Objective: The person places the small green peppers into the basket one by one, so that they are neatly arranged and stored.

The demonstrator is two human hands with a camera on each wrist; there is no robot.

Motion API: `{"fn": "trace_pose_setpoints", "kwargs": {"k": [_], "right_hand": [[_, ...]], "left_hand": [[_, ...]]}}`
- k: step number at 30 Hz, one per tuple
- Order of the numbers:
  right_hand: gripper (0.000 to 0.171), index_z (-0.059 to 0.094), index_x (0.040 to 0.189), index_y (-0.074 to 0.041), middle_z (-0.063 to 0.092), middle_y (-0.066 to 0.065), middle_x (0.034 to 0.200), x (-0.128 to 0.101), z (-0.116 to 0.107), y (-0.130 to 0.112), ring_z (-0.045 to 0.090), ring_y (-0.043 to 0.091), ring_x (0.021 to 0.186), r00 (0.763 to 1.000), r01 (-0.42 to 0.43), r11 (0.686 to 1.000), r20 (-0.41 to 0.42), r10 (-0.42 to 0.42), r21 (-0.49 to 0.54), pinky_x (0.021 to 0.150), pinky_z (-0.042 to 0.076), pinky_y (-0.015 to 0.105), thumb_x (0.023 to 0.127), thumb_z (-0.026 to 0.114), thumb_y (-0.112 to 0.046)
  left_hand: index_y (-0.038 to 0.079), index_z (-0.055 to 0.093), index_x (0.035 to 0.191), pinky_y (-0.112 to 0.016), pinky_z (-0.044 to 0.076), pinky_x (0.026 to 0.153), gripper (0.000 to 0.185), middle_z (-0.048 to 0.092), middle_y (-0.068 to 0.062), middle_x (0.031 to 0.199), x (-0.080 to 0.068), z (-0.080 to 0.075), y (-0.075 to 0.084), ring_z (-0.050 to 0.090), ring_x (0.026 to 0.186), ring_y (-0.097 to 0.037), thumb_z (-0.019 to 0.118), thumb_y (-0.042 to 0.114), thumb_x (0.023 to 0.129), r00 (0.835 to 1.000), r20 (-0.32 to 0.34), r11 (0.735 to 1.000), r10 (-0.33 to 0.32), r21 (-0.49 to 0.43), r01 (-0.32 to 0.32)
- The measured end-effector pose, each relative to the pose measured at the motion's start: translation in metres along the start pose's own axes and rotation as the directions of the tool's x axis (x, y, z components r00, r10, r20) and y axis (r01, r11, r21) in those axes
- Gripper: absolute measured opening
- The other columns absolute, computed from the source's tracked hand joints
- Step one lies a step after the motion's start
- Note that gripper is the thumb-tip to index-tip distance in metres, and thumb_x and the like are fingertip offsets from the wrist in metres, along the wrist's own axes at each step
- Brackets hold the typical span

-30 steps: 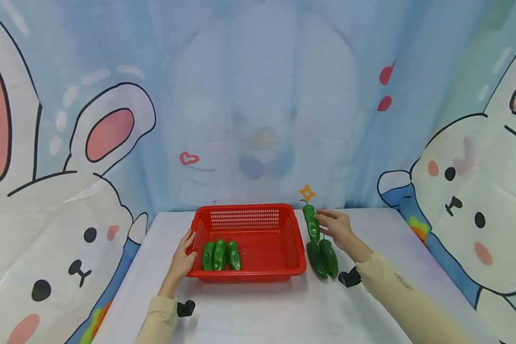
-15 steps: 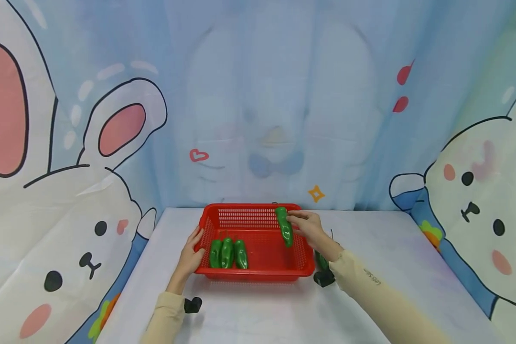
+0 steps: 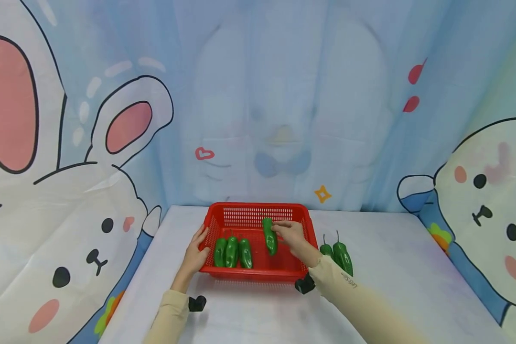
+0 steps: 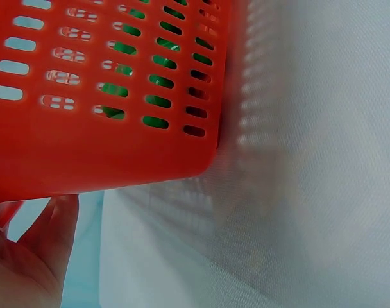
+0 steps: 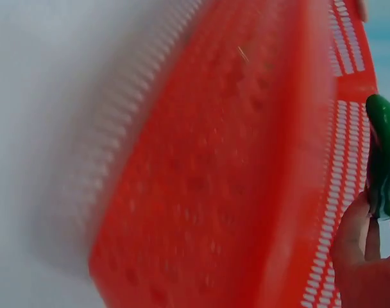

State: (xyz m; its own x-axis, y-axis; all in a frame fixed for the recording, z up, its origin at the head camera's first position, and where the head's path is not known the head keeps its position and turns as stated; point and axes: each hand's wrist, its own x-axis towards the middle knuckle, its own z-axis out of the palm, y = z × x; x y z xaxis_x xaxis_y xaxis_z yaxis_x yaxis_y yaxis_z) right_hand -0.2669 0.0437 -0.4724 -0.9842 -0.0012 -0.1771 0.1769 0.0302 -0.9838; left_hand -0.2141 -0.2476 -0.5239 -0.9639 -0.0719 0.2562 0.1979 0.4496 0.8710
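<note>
From the head view, a red basket (image 3: 258,241) sits on a white worktop (image 3: 395,267). The right hand (image 3: 289,234) is over the basket and pinches a green pepper (image 3: 269,236) in its fingers. The pepper hangs above the basket floor, near the middle. Three more peppers (image 3: 232,252) lie side by side in the left part of the basket. The left hand (image 3: 196,252) rests on the basket's left wall with its fingers mostly straight. Two peppers (image 3: 337,253) lie on the worktop just to the right of the basket. A bunny cloth (image 3: 69,191) hangs behind.

In the left wrist view, the basket wall (image 4: 99,96) fills the top, and green shows through its holes. The left hand (image 4: 34,256) touches the wall from below, open and flat.

In the right wrist view, the basket (image 5: 233,167) looks blurry. The right hand (image 5: 365,256) holds the pepper (image 5: 384,163) at the right edge, fingers curled on it.
</note>
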Motion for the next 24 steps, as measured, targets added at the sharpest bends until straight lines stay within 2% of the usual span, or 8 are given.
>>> {"fn": "trace_pose_setpoints", "kwargs": {"k": [7,15,24], "right_hand": [[0.028,0.068,0.116,0.007,0.065,0.023,0.116,0.001,0.026,0.021,0.066,0.026,0.093,0.999,-0.040,0.999,-0.014,0.040,-0.015,0.083,0.057,0.045,0.091,0.066,-0.005],[0.028,0.067,0.114,0.009,0.064,0.026,0.115,-0.001,0.043,0.036,0.066,0.034,0.099,0.999,-0.042,0.999,-0.010,0.042,-0.015,0.080,0.058,0.044,0.089,0.066,-0.004],[0.028,0.068,0.113,0.010,0.065,0.025,0.112,0.003,0.056,0.043,0.065,0.026,0.090,0.997,-0.070,0.998,-0.037,0.070,-0.007,0.078,0.059,0.043,0.087,0.065,-0.001]], "left_hand": [[-0.003,0.040,0.148,-0.056,0.024,0.114,0.065,0.027,-0.015,0.160,0.002,0.001,-0.003,0.021,0.146,-0.039,0.052,-0.008,0.084,1.000,0.003,1.000,-0.009,0.005,0.009],[-0.003,0.040,0.148,-0.057,0.025,0.113,0.065,0.027,-0.014,0.160,-0.002,0.000,-0.003,0.021,0.146,-0.039,0.051,-0.007,0.084,1.000,-0.005,1.000,-0.014,0.006,0.014],[-0.001,0.039,0.149,-0.058,0.026,0.112,0.064,0.026,-0.014,0.160,-0.001,0.000,-0.002,0.021,0.146,-0.039,0.051,-0.007,0.086,1.000,0.008,1.000,-0.015,0.027,0.014]]}}
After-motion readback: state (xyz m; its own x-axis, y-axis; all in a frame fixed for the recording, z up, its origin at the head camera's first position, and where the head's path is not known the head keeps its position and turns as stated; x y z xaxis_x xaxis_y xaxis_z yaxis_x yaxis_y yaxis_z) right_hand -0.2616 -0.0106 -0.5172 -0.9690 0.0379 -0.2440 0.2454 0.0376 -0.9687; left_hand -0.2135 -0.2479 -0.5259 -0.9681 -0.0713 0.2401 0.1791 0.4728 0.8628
